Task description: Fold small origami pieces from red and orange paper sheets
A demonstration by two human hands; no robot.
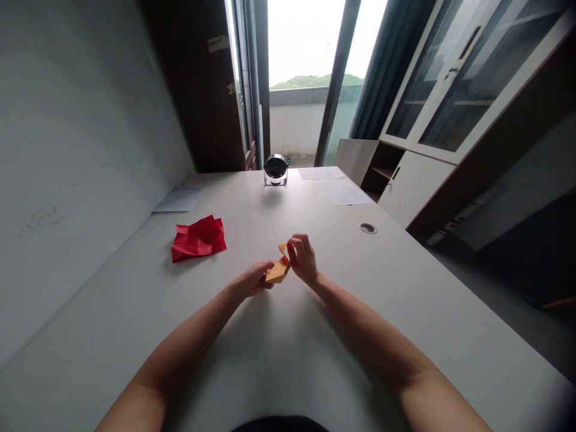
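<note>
A small piece of folded orange paper (278,271) is held between my two hands above the white table. My left hand (255,279) grips its lower left end, thumb on top and fingers beneath. At the upper right, my right hand (303,256) pinches the paper near a flap that stands up beside the fingertips. The right fingers hide part of that edge. Off to the left lies a creased sheet of red paper (198,239), apart from both hands.
The white table (135,336) meets a wall on the left. At its far edge stands a small round black fan-like device (275,169). White sheets (344,192) lie at the far right, and another paper (179,198) at the far left. A round cable hole (368,228) is on the right.
</note>
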